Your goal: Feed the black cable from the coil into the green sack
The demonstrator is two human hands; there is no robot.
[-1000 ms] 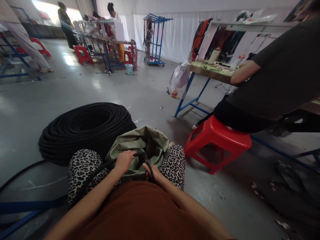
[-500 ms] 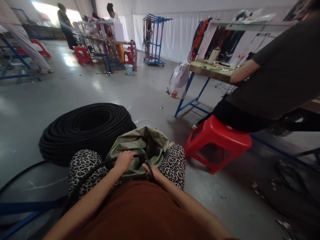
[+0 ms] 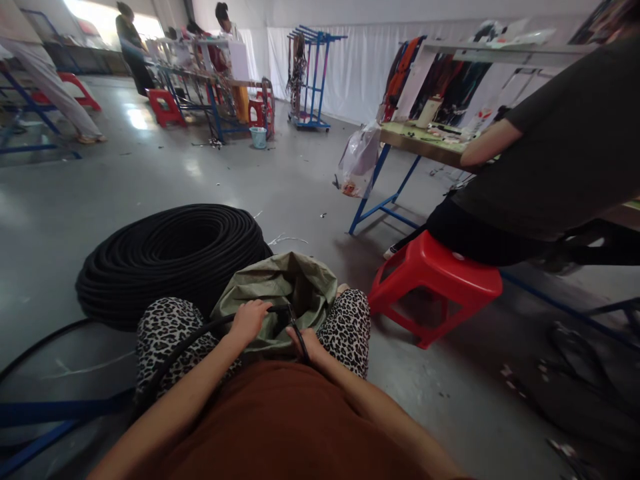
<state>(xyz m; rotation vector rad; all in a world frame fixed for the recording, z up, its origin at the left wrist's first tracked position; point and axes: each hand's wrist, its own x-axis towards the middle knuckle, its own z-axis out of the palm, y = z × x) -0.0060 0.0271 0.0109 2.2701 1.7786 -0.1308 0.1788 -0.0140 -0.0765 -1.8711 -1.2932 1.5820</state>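
Observation:
My left hand is closed around a thick black cord that runs over my left leg. Its free end points to the right, above the mouth of a green woven sack between my knees. My right hand is closed on black-handled scissors, whose tip is at the cord's end; whether the blades are apart is too small to tell. Behind the sack, on the floor, lies a large coil of the same black cord. What is inside the sack is hidden in shadow.
To the right, a person in a dark shirt sits on a red stool at a workbench, where a plastic bag hangs. Blue metal bars are at lower left. A blue rack and other workers are farther back.
The scissors in my right hand have tilted slightly at the cord's end. My left hand keeps its hold on the cord, almost unmoved.

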